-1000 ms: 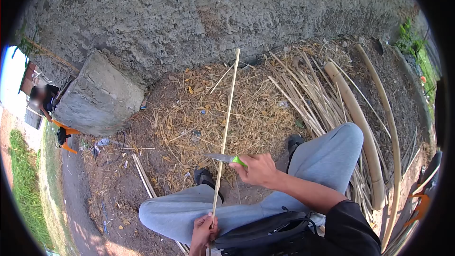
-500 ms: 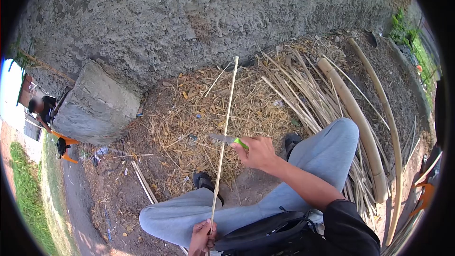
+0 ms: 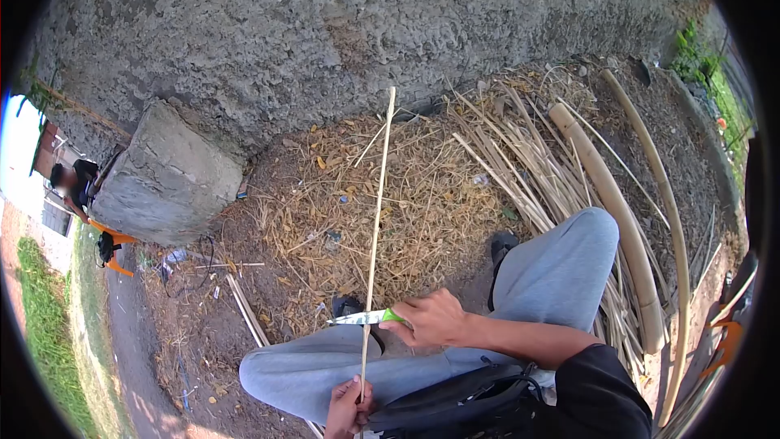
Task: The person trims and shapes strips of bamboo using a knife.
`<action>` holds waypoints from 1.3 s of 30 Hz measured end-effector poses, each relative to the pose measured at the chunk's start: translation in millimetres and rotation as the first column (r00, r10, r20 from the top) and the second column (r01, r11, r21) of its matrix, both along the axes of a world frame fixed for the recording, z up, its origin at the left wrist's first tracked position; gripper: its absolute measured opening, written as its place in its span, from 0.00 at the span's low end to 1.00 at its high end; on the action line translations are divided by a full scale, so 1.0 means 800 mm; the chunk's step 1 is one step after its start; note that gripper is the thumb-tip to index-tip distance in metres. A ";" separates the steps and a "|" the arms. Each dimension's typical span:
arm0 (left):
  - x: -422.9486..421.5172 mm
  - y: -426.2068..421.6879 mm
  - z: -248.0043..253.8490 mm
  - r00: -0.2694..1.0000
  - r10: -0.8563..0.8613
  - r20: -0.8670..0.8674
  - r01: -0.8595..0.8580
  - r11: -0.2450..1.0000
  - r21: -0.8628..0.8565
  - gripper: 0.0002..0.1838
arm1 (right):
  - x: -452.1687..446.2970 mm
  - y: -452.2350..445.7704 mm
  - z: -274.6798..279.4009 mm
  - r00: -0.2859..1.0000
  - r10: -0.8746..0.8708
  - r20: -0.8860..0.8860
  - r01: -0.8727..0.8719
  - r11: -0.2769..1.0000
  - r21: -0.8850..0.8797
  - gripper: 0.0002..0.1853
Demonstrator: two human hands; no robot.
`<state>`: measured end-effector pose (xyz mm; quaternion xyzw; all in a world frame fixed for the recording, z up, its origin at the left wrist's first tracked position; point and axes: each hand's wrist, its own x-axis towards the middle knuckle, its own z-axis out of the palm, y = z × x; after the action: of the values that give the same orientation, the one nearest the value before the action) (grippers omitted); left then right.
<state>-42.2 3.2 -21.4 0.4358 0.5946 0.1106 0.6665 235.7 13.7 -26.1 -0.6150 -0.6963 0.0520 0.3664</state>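
Observation:
A long, thin bamboo strip (image 3: 379, 203) runs from my lap up toward the wall. Its lower end is pinched in my left hand (image 3: 349, 403), beside my thigh. My right hand (image 3: 432, 319) is wrapped round the green handle of a knife (image 3: 354, 319). The blade points left and lies across the strip, a little above my left hand; whether it bites into the wood is too small to see. Part of the handle is hidden by my fingers.
Several split bamboo strips (image 3: 520, 171) lie in a heap at the right, beside a thick bamboo pole (image 3: 609, 211) and a curved one (image 3: 662, 195). Shavings (image 3: 406, 195) cover the ground before a rough wall (image 3: 325, 24). Left are a concrete block (image 3: 175, 175) and another person (image 3: 77, 187).
My right hand has drawn the knife down along the strip, from its middle to close above my knee. The strip's top has swung slightly left. My left hand has stayed in place.

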 end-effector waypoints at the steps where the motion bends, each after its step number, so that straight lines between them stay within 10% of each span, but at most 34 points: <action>1: -0.005 -0.002 -0.005 1.000 0.001 0.003 -0.001 1.000 0.018 0.24 | 0.012 0.008 -0.001 1.000 0.000 -0.005 0.000 1.000 0.001 0.19; 9: 0.006 0.001 0.017 0.998 0.045 -0.036 -0.047 0.998 -0.038 0.22 | 0.040 0.038 0.007 0.961 -0.260 -0.095 0.255 0.965 -0.062 0.21; 12: 0.000 -0.002 0.015 0.998 0.046 -0.045 -0.047 0.999 -0.026 0.22 | 0.008 0.009 0.012 0.999 -0.036 -0.032 0.035 0.999 -0.024 0.21; 16: -0.006 -0.006 0.020 0.998 0.053 -0.029 -0.053 0.999 -0.008 0.21 | 0.041 0.030 0.004 0.961 -0.247 -0.128 0.244 0.969 -0.038 0.20; 35: -0.020 -0.021 0.025 0.998 0.058 -0.004 -0.058 0.996 -0.068 0.17 | 0.022 0.016 0.013 0.994 -0.110 -0.022 0.111 0.994 0.022 0.20; 39: -0.026 -0.024 0.028 0.998 0.044 -0.052 -0.050 0.993 -0.109 0.17 | 0.073 0.049 -0.001 0.927 -0.373 -0.041 0.373 0.928 -0.011 0.20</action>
<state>-62.6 -16.2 1.3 0.3869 0.6263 0.0824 0.6717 293.7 53.3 -26.9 -0.7355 -0.5587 -0.0044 0.3833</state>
